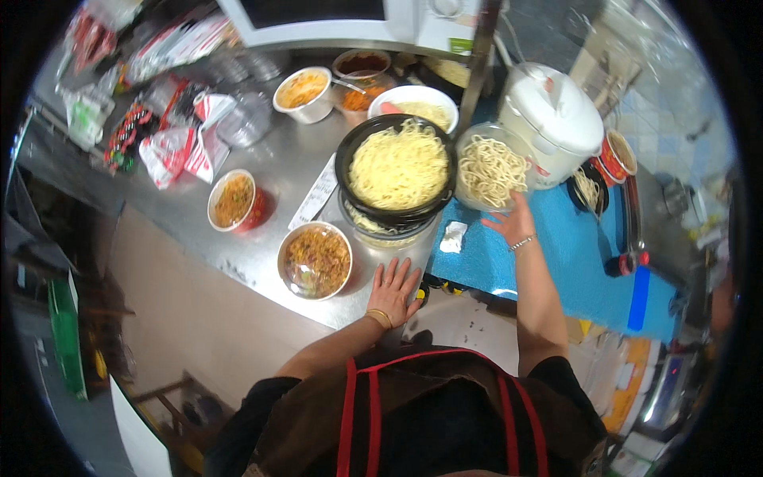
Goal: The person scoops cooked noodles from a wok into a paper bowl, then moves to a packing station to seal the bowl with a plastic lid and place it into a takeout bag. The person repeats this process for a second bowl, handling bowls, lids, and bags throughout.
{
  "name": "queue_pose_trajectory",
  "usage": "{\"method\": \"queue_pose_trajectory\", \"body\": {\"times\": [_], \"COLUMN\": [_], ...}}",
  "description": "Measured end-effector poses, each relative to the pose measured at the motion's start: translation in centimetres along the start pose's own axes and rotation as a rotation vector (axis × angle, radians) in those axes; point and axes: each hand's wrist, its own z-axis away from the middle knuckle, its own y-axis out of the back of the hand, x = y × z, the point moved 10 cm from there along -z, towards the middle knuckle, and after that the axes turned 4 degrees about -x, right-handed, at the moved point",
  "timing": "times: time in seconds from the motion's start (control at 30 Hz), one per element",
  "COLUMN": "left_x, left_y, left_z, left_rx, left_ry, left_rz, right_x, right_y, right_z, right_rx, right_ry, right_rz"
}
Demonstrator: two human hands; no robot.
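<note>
My left hand [391, 289] rests palm down with fingers apart on the steel table, wearing a ring and a yellow bracelet. Just right of its neighbouring bowl of fried rice [316, 262], which has a clear lid, it holds nothing. At the near rim of a clear plastic tub of thick noodles [490, 170] is my right hand [514, 222], its thumb spread away; contact is at the fingertips, with no clear grip. Between the two sides stands a black bowl of thin yellow noodles [399, 167], stacked on another container. A crumpled white wrapper [454, 237] lies on the blue mat.
A red paper bowl of food [233, 201] stands on the steel table [262, 149]. Behind are a white tub [303, 95], a white oval bowl [441, 98] and a microwave [334, 24]. A rice cooker [551, 125] and ladle [596, 206] occupy the blue mat [542, 262].
</note>
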Motion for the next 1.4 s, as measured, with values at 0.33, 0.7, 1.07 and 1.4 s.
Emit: {"method": "queue_pose_trajectory", "body": {"times": [0.33,0.7,1.07,1.4], "left_x": [-0.3,0.1,0.2,0.5], "left_y": [-0.1,-0.1,1.1,1.1], "left_z": [0.1,-0.3,-0.1,-0.2], "left_rx": [0.030,0.023,0.022,0.045], "left_ry": [-0.033,-0.023,0.010,0.022], "left_rz": [0.080,0.122,-0.009,-0.044], "right_x": [-0.1,1.7,1.4,1.5], "right_y": [0.3,6.2,1.6,-2.8], "right_z": [0.8,8.1,8.8,3.2], "right_rx": [0.065,0.125,0.052,-0.161], "right_ry": [0.016,0.120,0.094,0.015], "right_rz": [-0.016,-0.135,-0.167,-0.079]}}
